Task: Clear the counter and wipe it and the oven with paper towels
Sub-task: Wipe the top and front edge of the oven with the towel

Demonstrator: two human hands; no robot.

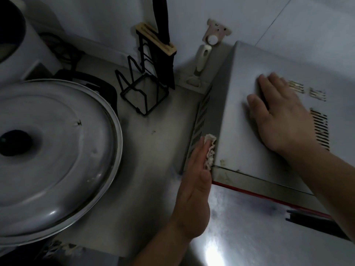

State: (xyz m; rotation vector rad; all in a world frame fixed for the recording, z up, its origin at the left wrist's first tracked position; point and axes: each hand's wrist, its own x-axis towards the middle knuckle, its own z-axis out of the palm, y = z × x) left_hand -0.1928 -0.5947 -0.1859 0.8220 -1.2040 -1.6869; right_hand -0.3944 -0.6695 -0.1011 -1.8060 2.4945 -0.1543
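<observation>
Left hand [194, 181] flat, pressing crumpled paper towel [210, 150] against boxy metal oven [240, 131] side — right hand [278, 116] spread on top

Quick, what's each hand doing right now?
Left hand: open, straight fingers pressing a crumpled paper towel against the oven's side.
Right hand: open, flat on the oven's top, holding nothing.

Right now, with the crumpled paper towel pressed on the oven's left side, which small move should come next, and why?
Probably slide the left hand and crumpled white paper towel back along the grey metal oven side's vent slots; the right hand lies flat on top, steadying it.
</observation>
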